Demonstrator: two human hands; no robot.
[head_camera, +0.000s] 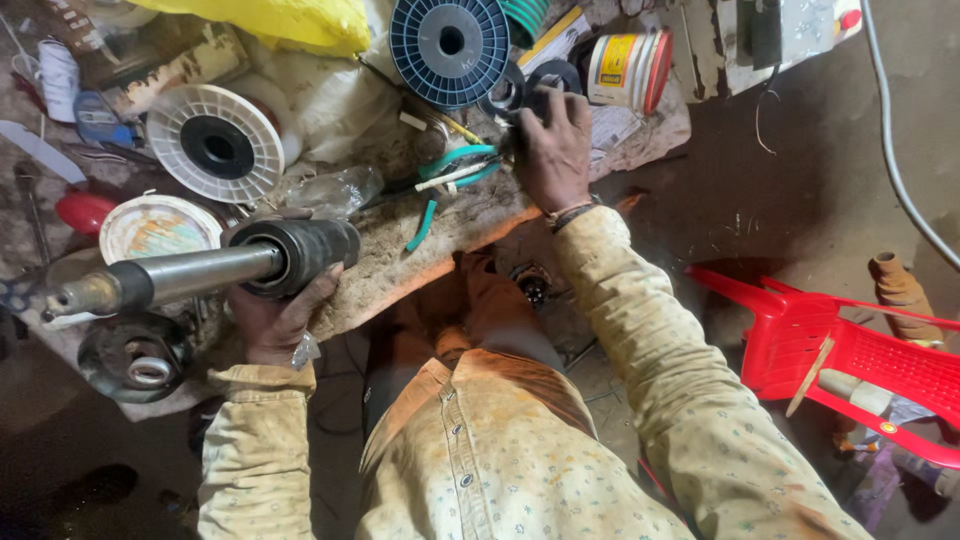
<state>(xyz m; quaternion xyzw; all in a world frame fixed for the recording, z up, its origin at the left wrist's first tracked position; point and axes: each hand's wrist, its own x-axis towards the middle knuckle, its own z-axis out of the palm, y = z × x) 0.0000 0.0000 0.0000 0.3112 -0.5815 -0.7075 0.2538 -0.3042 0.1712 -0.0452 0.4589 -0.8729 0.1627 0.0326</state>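
Gripping the black cylindrical rotor (300, 252) on its steel shaft (165, 278), my left hand (275, 320) is wrapping closed around it above the near edge of the cluttered workbench (440, 225). My right hand (553, 150) is reaching toward the far edge, fingers curled down onto a small black ring (552, 75), beside a blue spool (449, 47) and a white tub (628, 68)
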